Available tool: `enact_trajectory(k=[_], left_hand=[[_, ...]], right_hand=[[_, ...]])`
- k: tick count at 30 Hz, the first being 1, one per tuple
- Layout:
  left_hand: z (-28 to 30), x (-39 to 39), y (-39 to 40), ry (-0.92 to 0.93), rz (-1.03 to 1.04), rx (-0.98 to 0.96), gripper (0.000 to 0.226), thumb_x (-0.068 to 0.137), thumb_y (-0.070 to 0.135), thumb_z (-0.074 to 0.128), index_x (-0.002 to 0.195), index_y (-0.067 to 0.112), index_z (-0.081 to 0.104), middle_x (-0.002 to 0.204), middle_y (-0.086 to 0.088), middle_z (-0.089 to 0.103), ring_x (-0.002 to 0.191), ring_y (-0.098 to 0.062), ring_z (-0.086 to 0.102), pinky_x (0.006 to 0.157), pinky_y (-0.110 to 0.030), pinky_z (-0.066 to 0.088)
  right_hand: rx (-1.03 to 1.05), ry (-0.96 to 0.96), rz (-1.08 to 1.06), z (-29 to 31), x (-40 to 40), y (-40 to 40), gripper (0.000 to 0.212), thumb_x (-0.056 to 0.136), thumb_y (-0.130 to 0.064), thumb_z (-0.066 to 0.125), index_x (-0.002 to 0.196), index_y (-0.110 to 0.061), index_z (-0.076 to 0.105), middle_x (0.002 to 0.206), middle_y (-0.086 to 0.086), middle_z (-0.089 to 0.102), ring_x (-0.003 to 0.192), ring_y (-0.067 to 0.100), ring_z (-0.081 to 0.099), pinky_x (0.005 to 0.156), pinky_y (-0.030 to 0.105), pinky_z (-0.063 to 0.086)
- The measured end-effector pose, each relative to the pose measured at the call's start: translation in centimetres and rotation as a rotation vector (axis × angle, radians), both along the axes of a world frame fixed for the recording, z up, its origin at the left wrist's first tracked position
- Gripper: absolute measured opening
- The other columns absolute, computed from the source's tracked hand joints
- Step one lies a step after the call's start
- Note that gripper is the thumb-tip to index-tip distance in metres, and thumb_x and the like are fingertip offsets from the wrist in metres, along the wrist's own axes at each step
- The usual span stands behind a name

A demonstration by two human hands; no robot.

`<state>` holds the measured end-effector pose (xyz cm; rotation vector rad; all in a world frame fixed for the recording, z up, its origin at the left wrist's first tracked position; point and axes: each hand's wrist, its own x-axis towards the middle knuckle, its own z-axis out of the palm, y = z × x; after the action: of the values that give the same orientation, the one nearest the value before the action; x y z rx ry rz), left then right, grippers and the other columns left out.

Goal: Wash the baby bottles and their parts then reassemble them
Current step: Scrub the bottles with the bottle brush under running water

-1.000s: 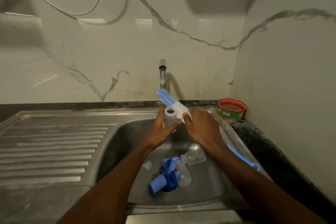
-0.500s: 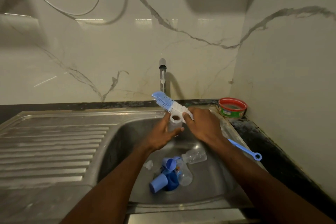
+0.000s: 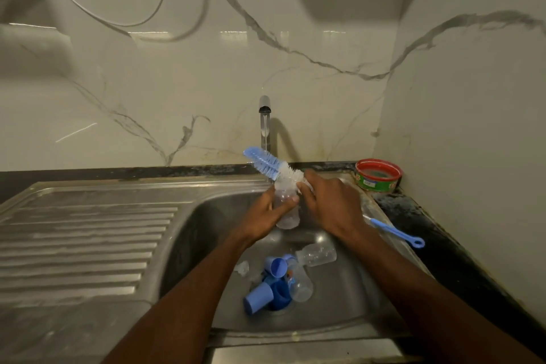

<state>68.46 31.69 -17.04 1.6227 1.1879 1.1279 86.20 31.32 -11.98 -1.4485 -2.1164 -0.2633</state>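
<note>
My left hand (image 3: 261, 216) grips a clear baby bottle (image 3: 287, 210) upright over the sink basin (image 3: 339, 298). My right hand (image 3: 331, 204) holds a bottle brush (image 3: 267, 162) by its stem; the blue-and-white bristle head lies across the bottle's mouth, pointing up-left, and the blue handle end (image 3: 399, 235) sticks out behind my wrist. On the basin floor lie two more clear bottles (image 3: 317, 254) (image 3: 300, 284), blue caps and collars (image 3: 266, 289), and a small clear teat (image 3: 242, 267).
A tap (image 3: 265, 121) at the back wall runs a thin stream. A ribbed drainboard (image 3: 82, 239) fills the left side. A red-rimmed green tub (image 3: 378, 176) sits in the back right corner on the dark counter (image 3: 428, 230), against the side wall.
The brush head has slid further up and left across the bottle's mouth, and the handle end has come into view behind my right wrist. The bottle has stayed in my left hand.
</note>
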Motion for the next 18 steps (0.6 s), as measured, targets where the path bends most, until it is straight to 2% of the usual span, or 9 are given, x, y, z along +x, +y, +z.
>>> enact_trajectory(k=[2, 4, 6, 8, 10, 13, 14, 16, 18], left_hand=[[0.1, -0.6, 0.3, -0.075, 0.096, -0.033, 0.035, 0.095, 0.047, 0.061, 0.127, 0.033, 0.054, 0.122, 0.005, 0.068, 0.1, -0.006, 0.069, 0.085, -0.029, 0.056], [-0.2, -1.7, 1.0, -0.04, 0.17, -0.029, 0.041, 0.094, 0.048, 0.062, 0.128, 0.027, 0.056, 0.125, -0.001, 0.066, 0.103, -0.011, 0.068, 0.087, -0.031, 0.056], [-0.4, -2.1, 1.3, 0.059, 0.224, -0.042, 0.044, 0.097, 0.041, 0.063, 0.132, 0.015, 0.056, 0.124, -0.006, 0.065, 0.108, -0.018, 0.064, 0.082, -0.021, 0.051], [-0.2, -1.7, 1.0, 0.225, 0.274, -0.004, 0.044, 0.094, 0.044, 0.067, 0.12, 0.009, 0.058, 0.111, -0.006, 0.065, 0.097, -0.016, 0.062, 0.076, -0.018, 0.046], [-0.2, -1.2, 0.4, 0.234, 0.199, 0.033, 0.052, 0.09, 0.053, 0.067, 0.124, 0.014, 0.058, 0.114, 0.0, 0.065, 0.097, -0.006, 0.061, 0.081, -0.019, 0.048], [-0.7, -1.2, 0.2, 0.178, 0.105, 0.047, 0.069, 0.084, 0.067, 0.065, 0.135, 0.023, 0.054, 0.128, 0.005, 0.063, 0.114, -0.008, 0.061, 0.093, -0.025, 0.05], [-0.8, -1.3, 0.3, 0.186, 0.1, 0.052, 0.064, 0.085, 0.064, 0.065, 0.135, 0.025, 0.054, 0.128, 0.007, 0.062, 0.117, -0.009, 0.06, 0.093, -0.025, 0.05], [-0.4, -1.8, 0.3, 0.143, 0.134, 0.047, 0.042, 0.096, 0.043, 0.064, 0.133, 0.031, 0.049, 0.124, 0.014, 0.059, 0.115, -0.004, 0.059, 0.084, -0.018, 0.047], [-0.1, -2.3, 0.5, 0.051, 0.183, 0.057, 0.043, 0.098, 0.031, 0.063, 0.137, 0.034, 0.044, 0.12, 0.02, 0.055, 0.107, 0.003, 0.056, 0.079, -0.015, 0.044]], right_hand=[[0.057, -0.054, 0.012, 0.2, 1.0, -0.2, 0.028, 0.104, -0.05, 0.039, 0.119, -0.03, 0.051, 0.088, 0.0, 0.07, 0.075, 0.023, 0.066, 0.059, 0.032, 0.041], [0.069, -0.112, 0.019, 0.5, 1.7, -0.5, 0.027, 0.104, -0.051, 0.039, 0.12, -0.034, 0.052, 0.092, -0.003, 0.07, 0.079, 0.021, 0.066, 0.06, 0.031, 0.039], [0.034, -0.185, 0.023, 0.6, 1.4, -0.9, 0.026, 0.104, -0.05, 0.039, 0.122, -0.035, 0.051, 0.098, -0.004, 0.069, 0.084, 0.019, 0.065, 0.061, 0.03, 0.032], [0.005, -0.216, 0.017, 0.7, 0.2, -1.1, 0.024, 0.105, -0.047, 0.04, 0.123, -0.034, 0.047, 0.103, -0.003, 0.068, 0.088, 0.02, 0.065, 0.064, 0.031, 0.033], [-0.03, -0.206, -0.004, 0.8, -1.2, -1.0, 0.024, 0.105, -0.045, 0.042, 0.125, -0.032, 0.045, 0.108, -0.001, 0.067, 0.092, 0.023, 0.064, 0.067, 0.032, 0.035], [-0.037, -0.205, -0.042, 0.7, -2.4, -0.5, 0.029, 0.106, -0.046, 0.038, 0.13, -0.031, 0.043, 0.107, 0.001, 0.067, 0.091, 0.023, 0.064, 0.065, 0.033, 0.036], [-0.005, -0.205, -0.055, 0.7, -2.3, -0.5, 0.03, 0.106, -0.047, 0.036, 0.13, -0.032, 0.044, 0.104, 0.001, 0.067, 0.088, 0.023, 0.065, 0.063, 0.032, 0.036], [0.054, -0.187, -0.071, 0.6, -1.3, -0.4, 0.031, 0.104, -0.05, 0.036, 0.127, -0.033, 0.05, 0.095, -0.001, 0.067, 0.081, 0.022, 0.064, 0.061, 0.031, 0.035], [0.074, -0.155, -0.069, 0.5, 0.2, -0.5, 0.033, 0.101, -0.052, 0.041, 0.125, -0.035, 0.055, 0.092, -0.002, 0.068, 0.08, 0.021, 0.064, 0.061, 0.031, 0.035]])
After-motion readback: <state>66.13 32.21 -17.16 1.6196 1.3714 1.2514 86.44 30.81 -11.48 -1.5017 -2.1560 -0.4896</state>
